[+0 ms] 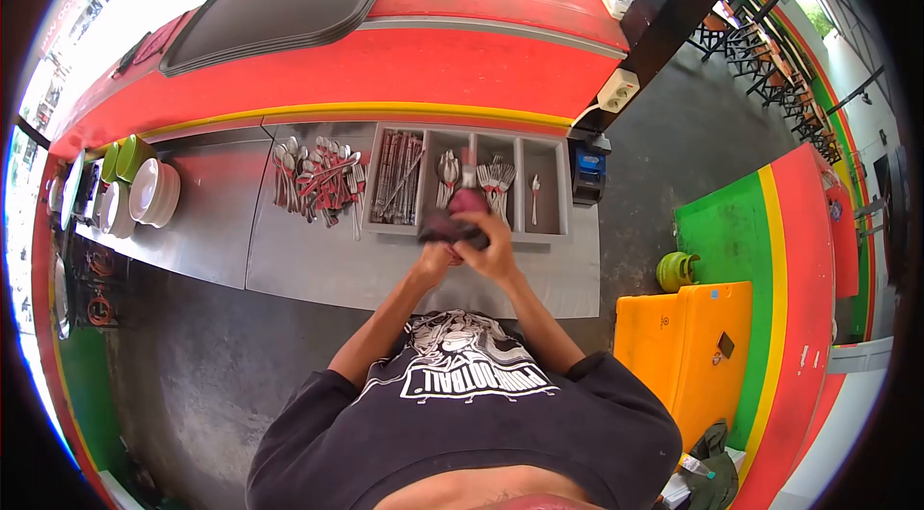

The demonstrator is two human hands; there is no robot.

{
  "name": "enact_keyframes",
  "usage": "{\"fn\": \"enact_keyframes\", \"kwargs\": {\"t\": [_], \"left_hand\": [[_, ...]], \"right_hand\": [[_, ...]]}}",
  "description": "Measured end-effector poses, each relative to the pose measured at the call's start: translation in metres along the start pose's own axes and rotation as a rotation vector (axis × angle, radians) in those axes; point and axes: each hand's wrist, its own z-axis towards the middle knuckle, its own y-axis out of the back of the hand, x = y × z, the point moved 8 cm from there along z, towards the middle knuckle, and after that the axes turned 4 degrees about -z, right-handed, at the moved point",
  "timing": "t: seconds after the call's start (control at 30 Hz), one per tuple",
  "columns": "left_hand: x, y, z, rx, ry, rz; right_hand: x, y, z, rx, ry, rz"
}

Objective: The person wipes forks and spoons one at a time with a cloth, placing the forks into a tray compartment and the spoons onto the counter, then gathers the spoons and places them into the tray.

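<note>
So we've got one dark cloth (452, 227) bunched up mid-frame, over the near edge of the cutlery tray (410, 230). Our right hand (496, 248) has its grip curled round it; our left hand (436, 258) looks closed on the lower end. Too blurry to tell what's wrapped inside. To do this well, we'd say keep the lower hold firm, press evenly with the right, and keep the bundle off the dividers.

Headcount: two hands, one cloth, one tray with four compartments. The rightmost has one lone utensil (535, 199). The spoons (449, 168), forks (496, 175) and packed cutlery (397, 173) in the others overlap too much to count, same with the loose pile (327, 178) on the bench (318, 265), left of the tray.
</note>
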Motion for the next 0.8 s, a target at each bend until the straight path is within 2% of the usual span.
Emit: {"fn": "enact_keyframes", "kwargs": {"t": [0.07, 0.1, 0.17, 0.2, 0.3, 0.43, 0.6, 0.7, 0.73, 0.8], "left_hand": [[-0.009, -0.004, -0.006, 0.068, -0.02, 0.154], [-0.013, -0.006, -0.009, 0.101, -0.034, 0.231], [-0.006, -0.01, -0.019, 0.187, 0.098, 0.152], [-0.01, -0.018, -0.018, 0.287, 0.048, 0.136], [-0.003, -0.024, -0.023, 0.257, 0.215, 0.03], [-0.013, -0.026, -0.022, 0.311, 0.18, 0.129], [-0.018, -0.026, -0.015, 0.349, 0.179, 0.188], [-0.025, -0.027, -0.014, 0.38, 0.161, 0.253], [-0.029, -0.028, -0.015, 0.388, 0.153, 0.277], [-0.04, -0.024, -0.007, 0.323, 0.107, 0.294]], "right_hand": [[0.009, -0.016, -0.003, 0.11, 0.12, -0.012], [0.006, -0.017, -0.002, 0.106, 0.106, -0.038], [-0.002, -0.015, 0.003, 0.089, 0.077, -0.093], [-0.005, -0.011, 0.007, 0.037, 0.073, -0.142], [-0.02, 0.004, 0.022, -0.136, 0.104, -0.184], [-0.021, 0.012, 0.031, -0.233, 0.156, -0.268], [-0.039, 0.026, 0.045, -0.354, 0.023, -0.293], [-0.073, 0.052, 0.053, -0.535, -0.163, -0.192], [-0.061, 0.064, 0.059, -0.631, -0.049, -0.265], [-0.059, 0.082, 0.055, -0.802, -0.285, 0.023]]}}
